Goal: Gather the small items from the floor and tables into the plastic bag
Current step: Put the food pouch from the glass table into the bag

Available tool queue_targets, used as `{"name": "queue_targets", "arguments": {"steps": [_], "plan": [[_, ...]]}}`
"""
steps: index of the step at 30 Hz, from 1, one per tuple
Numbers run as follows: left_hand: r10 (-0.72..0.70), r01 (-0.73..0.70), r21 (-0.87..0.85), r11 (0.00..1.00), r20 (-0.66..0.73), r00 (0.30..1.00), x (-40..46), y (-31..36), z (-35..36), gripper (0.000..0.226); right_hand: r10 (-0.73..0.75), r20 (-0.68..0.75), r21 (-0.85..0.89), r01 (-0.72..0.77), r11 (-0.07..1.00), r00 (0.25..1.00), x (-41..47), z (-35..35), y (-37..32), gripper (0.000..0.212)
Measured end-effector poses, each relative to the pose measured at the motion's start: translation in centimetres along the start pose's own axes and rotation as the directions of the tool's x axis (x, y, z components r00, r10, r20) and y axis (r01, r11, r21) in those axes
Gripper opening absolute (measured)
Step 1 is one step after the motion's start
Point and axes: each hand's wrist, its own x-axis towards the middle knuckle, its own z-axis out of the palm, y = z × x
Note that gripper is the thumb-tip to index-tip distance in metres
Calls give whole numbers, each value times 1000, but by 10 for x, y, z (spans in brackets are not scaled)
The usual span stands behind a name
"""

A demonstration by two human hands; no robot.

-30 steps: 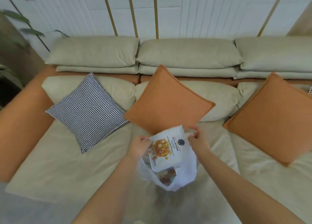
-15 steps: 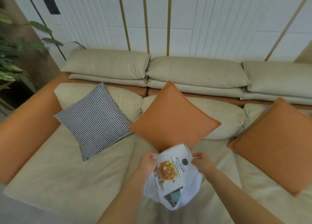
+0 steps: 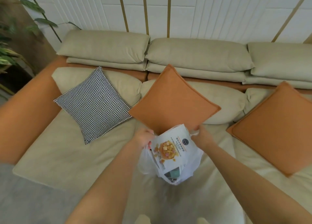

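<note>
The white snack packet (image 3: 170, 150) stands upright in the mouth of the thin, translucent white plastic bag (image 3: 194, 163), which hangs over the near middle of the beige sofa (image 3: 64, 153) seat. The packet's face carries a printed picture of a yellow, cube-studded food, a small round dark emblem near its upper right corner, and lines of small characters beside an orange rule; none of this writing can be read. Lower in the bag a teal-and-dark item (image 3: 173, 173) shows through the film, its identity not determinable. The left hand (image 3: 143, 138) grips the bag's left edge with curled fingers; the right hand (image 3: 201, 136) pinches the bag's right handle loop. Fingertips of both hands are partly hidden behind the bag and packet. The bag's film is crumpled and glossy. Behind it, an orange square cushion (image 3: 172, 100) with a flat stitched border leans on the backrest, its lower corner hidden by the packet. To the left lies a black-and-white houndstooth cushion (image 3: 94, 104); to the right a second orange cushion (image 3: 275, 127) is cut off by the picture edge. The sofa has soft matte beige upholstery and an orange armrest (image 3: 25, 109) on the left. The far wall (image 3: 202, 12) is white ribbed panelling with slim gold strips. Leaves of a plant (image 3: 10, 55) intrude at far left, partly out of frame. Both forearms are bare.
</note>
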Motion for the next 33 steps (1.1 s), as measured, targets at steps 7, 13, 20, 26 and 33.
{"name": "queue_targets", "arguments": {"steps": [7,13,20,26,33], "plan": [[9,-8,-64,998,4,1000,15,3,15,17,-2,52,-37,4,999,999,16,-3,-13,38],[-43,44,-23,999,43,998,18,-22,51,12,74,164,25,-80,997,984,6,17,23,43],[26,-45,233,971,82,996,12,-28,53,62,47,159,-45,-40,998,986,0,10,35,54],[39,-74,424,903,90,995,7,-36,51,64,25,192,-280,31,960,981,-7,5,35,63],[15,-76,491,868,128,992,-3,-60,52,69,5,237,-415,97,905,972,-14,5,36,59]]}}
